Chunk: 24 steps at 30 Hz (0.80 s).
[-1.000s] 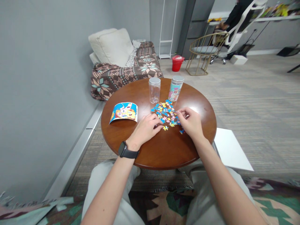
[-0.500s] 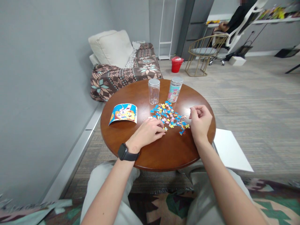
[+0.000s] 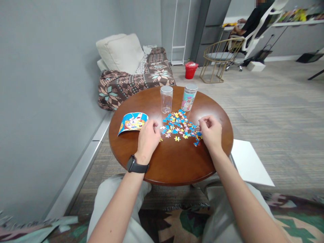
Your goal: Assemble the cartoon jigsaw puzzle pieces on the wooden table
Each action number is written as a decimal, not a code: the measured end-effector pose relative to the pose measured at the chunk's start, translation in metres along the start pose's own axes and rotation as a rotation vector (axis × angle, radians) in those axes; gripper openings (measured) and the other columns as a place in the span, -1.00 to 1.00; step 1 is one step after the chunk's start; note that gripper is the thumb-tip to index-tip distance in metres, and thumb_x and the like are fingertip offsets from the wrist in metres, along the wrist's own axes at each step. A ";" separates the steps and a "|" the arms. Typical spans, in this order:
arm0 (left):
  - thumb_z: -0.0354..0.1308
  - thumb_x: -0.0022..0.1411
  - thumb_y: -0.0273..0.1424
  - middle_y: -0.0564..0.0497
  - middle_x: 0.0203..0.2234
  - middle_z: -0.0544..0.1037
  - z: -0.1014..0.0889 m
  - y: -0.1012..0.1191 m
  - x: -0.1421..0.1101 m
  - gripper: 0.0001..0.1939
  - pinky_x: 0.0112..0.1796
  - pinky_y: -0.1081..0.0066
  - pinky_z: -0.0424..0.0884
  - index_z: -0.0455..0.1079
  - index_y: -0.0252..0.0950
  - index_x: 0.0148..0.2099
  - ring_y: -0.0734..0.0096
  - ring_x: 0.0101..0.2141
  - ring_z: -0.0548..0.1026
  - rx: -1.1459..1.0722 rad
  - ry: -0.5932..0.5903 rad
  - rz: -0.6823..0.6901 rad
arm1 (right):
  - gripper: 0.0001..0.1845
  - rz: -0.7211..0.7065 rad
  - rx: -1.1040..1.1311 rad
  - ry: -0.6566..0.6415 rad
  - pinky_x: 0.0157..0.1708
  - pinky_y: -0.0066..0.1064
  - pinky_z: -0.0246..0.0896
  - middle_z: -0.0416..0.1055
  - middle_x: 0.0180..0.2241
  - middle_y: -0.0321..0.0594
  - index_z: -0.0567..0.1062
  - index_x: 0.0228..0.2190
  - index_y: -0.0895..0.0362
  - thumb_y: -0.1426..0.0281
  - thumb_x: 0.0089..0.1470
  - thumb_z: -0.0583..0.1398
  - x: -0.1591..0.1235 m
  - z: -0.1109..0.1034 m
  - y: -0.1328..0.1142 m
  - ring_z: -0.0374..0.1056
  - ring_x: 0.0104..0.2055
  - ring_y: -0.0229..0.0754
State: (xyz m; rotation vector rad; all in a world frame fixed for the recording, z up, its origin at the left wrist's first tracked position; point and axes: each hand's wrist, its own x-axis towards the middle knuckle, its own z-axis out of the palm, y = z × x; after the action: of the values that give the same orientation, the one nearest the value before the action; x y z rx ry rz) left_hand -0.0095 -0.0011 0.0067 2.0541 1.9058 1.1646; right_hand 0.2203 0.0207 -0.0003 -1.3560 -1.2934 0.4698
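Note:
A loose heap of jigsaw puzzle pieces point(image 3: 177, 123), mostly blue, yellow and pink, lies spread on the round brown table point(image 3: 174, 165). At the heap's left edge is my left hand point(image 3: 149, 136), its fingers curled in; whatever they hold, if anything, is hidden. My right hand point(image 3: 211, 132) is at the right edge, thumb and fingertips pinched close to several pieces, and I cannot make out what is between them. A curved picture sheet point(image 3: 132, 121) with a cartoon on blue stands just left of my left hand, which covers its right corner.
Behind the heap stand a clear jar point(image 3: 166, 100) and a jar with a cartoon label point(image 3: 188, 98), both with silver lids. A patterned sofa point(image 3: 157, 72), a red bin point(image 3: 191, 70) and a gold wire chair point(image 3: 220, 59) are beyond. A person point(image 3: 253, 23) sits at the back right.
My left hand has drawn back leftwards from the front of the heap to its left edge. My right hand swung right, away from the pieces, then came partly back to them.

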 end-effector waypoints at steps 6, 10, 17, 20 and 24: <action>-0.02 0.09 -0.62 0.00 -0.39 0.51 -0.003 0.003 0.002 -0.81 -0.20 0.28 0.44 0.27 -0.21 -0.35 0.29 -0.32 0.51 -0.062 0.000 -0.054 | -0.85 0.009 0.012 -0.235 -0.56 -0.39 0.15 0.30 -0.66 -0.38 0.33 -0.50 0.04 0.26 0.03 0.16 -0.006 0.003 -0.004 0.29 -0.62 -0.22; 0.01 0.09 -0.61 0.00 -0.38 0.52 -0.012 0.004 0.005 -0.83 -0.20 0.29 0.45 0.30 -0.23 -0.35 0.31 -0.31 0.52 -0.103 0.021 -0.117 | -0.83 -0.019 -0.004 -0.357 -0.58 -0.40 0.11 0.29 -0.67 -0.40 0.34 -0.48 0.04 0.24 0.04 0.17 -0.009 0.004 -0.008 0.25 -0.67 -0.25; 0.14 0.10 -0.54 0.05 -0.47 0.53 -0.030 -0.001 0.001 -0.91 -0.30 0.35 0.44 0.44 -0.28 -0.35 0.39 -0.44 0.48 -0.116 -0.196 -0.105 | -0.85 -0.073 -0.127 -0.306 -0.50 -0.39 0.14 0.29 -0.64 -0.37 0.38 -0.48 0.05 0.29 0.07 0.15 -0.008 0.005 -0.005 0.23 -0.60 -0.24; 0.18 0.17 -0.56 0.03 -0.41 0.53 -0.029 0.001 0.000 -0.89 -0.25 0.35 0.44 0.50 -0.29 -0.32 0.38 -0.38 0.49 -0.099 -0.312 0.050 | -0.89 -0.178 -0.210 -0.281 -0.43 -0.39 0.17 0.36 -0.56 -0.31 0.42 -0.49 0.07 0.35 0.04 0.16 -0.007 0.006 -0.001 0.27 -0.51 -0.22; 0.20 0.26 -0.54 0.00 -0.32 0.53 -0.022 0.008 -0.001 -0.89 -0.12 0.32 0.44 0.54 -0.28 -0.22 0.32 -0.25 0.50 -0.041 -0.419 0.271 | -0.89 -0.301 -0.238 -0.310 -0.34 -0.36 0.23 0.42 -0.46 -0.24 0.48 -0.49 0.09 0.40 0.03 0.17 -0.008 0.009 0.005 0.30 -0.44 -0.20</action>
State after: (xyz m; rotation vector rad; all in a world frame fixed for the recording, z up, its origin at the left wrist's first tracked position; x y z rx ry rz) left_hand -0.0158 -0.0130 0.0258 2.3561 1.4357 0.7230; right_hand 0.2127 0.0192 -0.0103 -1.2838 -1.8248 0.3317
